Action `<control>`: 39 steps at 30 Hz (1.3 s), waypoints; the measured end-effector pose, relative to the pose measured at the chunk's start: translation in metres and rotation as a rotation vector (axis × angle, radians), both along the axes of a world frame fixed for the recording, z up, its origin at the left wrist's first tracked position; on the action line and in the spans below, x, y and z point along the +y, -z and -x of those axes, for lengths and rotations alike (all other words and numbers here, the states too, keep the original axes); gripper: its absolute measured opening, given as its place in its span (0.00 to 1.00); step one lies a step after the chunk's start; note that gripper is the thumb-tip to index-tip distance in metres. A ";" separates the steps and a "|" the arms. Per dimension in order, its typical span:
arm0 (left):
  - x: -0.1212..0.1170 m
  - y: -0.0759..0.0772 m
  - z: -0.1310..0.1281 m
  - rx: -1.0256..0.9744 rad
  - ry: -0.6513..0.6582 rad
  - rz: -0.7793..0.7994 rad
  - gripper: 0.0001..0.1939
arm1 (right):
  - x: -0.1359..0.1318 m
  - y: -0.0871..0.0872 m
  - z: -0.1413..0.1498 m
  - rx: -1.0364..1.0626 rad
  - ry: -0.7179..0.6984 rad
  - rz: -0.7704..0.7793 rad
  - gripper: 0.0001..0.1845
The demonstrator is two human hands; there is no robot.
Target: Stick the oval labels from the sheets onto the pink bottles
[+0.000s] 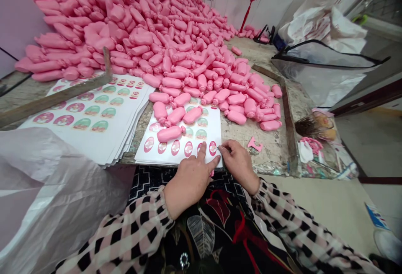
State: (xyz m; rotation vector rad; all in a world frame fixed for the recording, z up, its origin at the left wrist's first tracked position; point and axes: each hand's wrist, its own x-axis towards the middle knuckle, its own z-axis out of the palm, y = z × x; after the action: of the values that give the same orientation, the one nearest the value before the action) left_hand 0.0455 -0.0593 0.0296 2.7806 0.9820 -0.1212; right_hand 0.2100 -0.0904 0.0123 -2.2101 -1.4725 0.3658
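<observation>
My left hand (191, 177) rests over the front edge of a white sticker sheet (166, 157). Its index finger and thumb stretch out onto the sheet, while the other fingers curl under. A bit of pink plastic, seemingly the neck of a small pink bottle (212, 173), shows beneath that hand; the rest is hidden. My right hand (239, 164) is closed in a pinch at the sheet's right edge, beside an oval pink sticker (212, 148). Something tiny and dark shows at its fingertips, too small to name. Several pink bottles (171, 133) lie on the sheet's upper part.
A large heap of pink bottles (176, 35) covers the table's back. At left, a wooden strip (56, 98) lies across a stack of sticker sheets (103, 148). A pink plastic piece (255, 144) lies right of my hand, before a wooden edge strip (289, 127). Plastic bags (320, 73) stand beyond.
</observation>
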 end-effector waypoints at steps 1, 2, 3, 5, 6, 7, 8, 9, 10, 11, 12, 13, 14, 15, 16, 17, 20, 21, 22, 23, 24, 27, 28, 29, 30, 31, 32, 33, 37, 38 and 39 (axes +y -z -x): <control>0.000 0.000 0.000 0.001 0.003 0.001 0.29 | 0.001 -0.002 -0.001 -0.016 -0.015 0.018 0.10; 0.000 0.000 0.000 0.001 0.008 0.003 0.29 | 0.003 -0.005 -0.002 -0.027 -0.031 0.038 0.10; 0.000 -0.001 0.000 -0.001 0.013 0.005 0.29 | 0.005 -0.007 -0.003 -0.033 -0.048 0.061 0.10; 0.000 -0.001 0.000 -0.013 0.014 0.003 0.30 | 0.008 -0.010 -0.006 -0.034 -0.070 0.100 0.12; 0.000 -0.001 0.000 -0.022 0.011 0.000 0.30 | 0.010 -0.011 -0.007 -0.034 -0.073 0.116 0.14; 0.000 -0.001 -0.001 -0.029 0.007 -0.003 0.31 | 0.012 -0.011 -0.008 -0.039 -0.070 0.128 0.15; 0.000 -0.001 -0.001 -0.032 0.003 -0.003 0.31 | 0.013 -0.011 -0.008 -0.049 -0.058 0.137 0.16; 0.000 -0.001 -0.002 -0.030 -0.001 0.000 0.32 | 0.014 -0.012 -0.007 -0.064 -0.043 0.145 0.16; 0.000 -0.001 -0.002 -0.026 -0.005 0.006 0.32 | 0.014 -0.013 -0.006 -0.082 -0.028 0.150 0.16; 0.000 -0.002 -0.002 -0.021 -0.005 0.014 0.32 | 0.015 -0.015 -0.004 -0.102 -0.019 0.151 0.15; 0.000 -0.003 -0.002 -0.015 -0.003 0.022 0.33 | 0.015 -0.017 -0.003 -0.124 -0.019 0.149 0.15; 0.000 -0.003 -0.002 -0.011 0.000 0.027 0.33 | 0.015 -0.019 -0.001 -0.147 -0.028 0.141 0.14; 0.001 -0.004 -0.002 -0.008 0.002 0.030 0.34 | 0.016 -0.022 0.000 -0.171 -0.042 0.129 0.13; 0.001 -0.004 -0.002 -0.006 0.002 0.031 0.34 | 0.016 -0.025 0.002 -0.194 -0.056 0.117 0.12; 0.001 -0.005 -0.002 -0.004 0.003 0.031 0.35 | 0.016 -0.028 0.003 -0.215 -0.066 0.106 0.11; 0.002 -0.005 -0.001 -0.003 0.005 0.034 0.34 | 0.017 -0.031 0.004 -0.231 -0.074 0.101 0.11; 0.001 -0.005 -0.001 -0.005 0.006 0.048 0.33 | 0.018 -0.041 0.006 -0.250 -0.082 0.078 0.12; 0.001 -0.005 -0.001 -0.007 0.002 0.050 0.32 | 0.018 -0.045 0.005 -0.244 -0.079 0.064 0.12; 0.000 -0.005 -0.001 -0.010 -0.003 0.051 0.32 | 0.019 -0.048 0.004 -0.232 -0.073 0.048 0.12; 0.000 -0.005 -0.001 -0.016 -0.008 0.050 0.31 | 0.018 -0.051 0.003 -0.215 -0.063 0.031 0.13; 0.000 -0.006 -0.001 -0.022 -0.013 0.052 0.30 | 0.018 -0.053 0.001 -0.193 -0.053 0.018 0.13; 0.001 -0.008 0.002 -0.071 -0.023 0.095 0.28 | 0.015 -0.053 -0.007 -0.089 -0.021 -0.003 0.14; 0.002 -0.009 0.004 -0.112 -0.025 0.129 0.27 | 0.014 -0.052 -0.010 -0.034 -0.006 -0.019 0.15; 0.004 -0.010 0.006 -0.170 -0.027 0.179 0.27 | 0.013 -0.050 -0.012 0.034 0.013 -0.047 0.15; 0.006 -0.012 0.008 -0.249 -0.034 0.248 0.26 | 0.011 -0.048 -0.014 0.116 0.032 -0.087 0.15; 0.008 -0.014 0.010 -0.352 -0.054 0.338 0.26 | 0.010 -0.046 -0.015 0.209 0.049 -0.139 0.15; 0.010 -0.015 0.012 -0.475 -0.099 0.448 0.25 | 0.008 -0.045 -0.015 0.307 0.059 -0.196 0.15; 0.013 -0.017 0.013 -0.606 -0.165 0.587 0.25 | 0.007 -0.045 -0.013 0.404 0.064 -0.250 0.15; 0.022 -0.017 0.013 -1.096 -0.503 1.330 0.27 | 0.002 -0.049 0.009 0.660 0.010 -0.301 0.14; 0.023 -0.016 0.012 -1.195 -0.567 1.489 0.28 | 0.000 -0.050 0.017 0.686 -0.017 -0.278 0.14; 0.025 -0.015 0.011 -1.285 -0.618 1.610 0.29 | -0.001 -0.051 0.024 0.699 -0.044 -0.254 0.13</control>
State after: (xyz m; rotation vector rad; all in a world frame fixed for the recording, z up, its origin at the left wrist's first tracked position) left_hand 0.0350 -0.0347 0.0450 0.6773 0.6696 0.5893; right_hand 0.1864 -0.0915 0.0628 -1.6070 -1.1012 0.8165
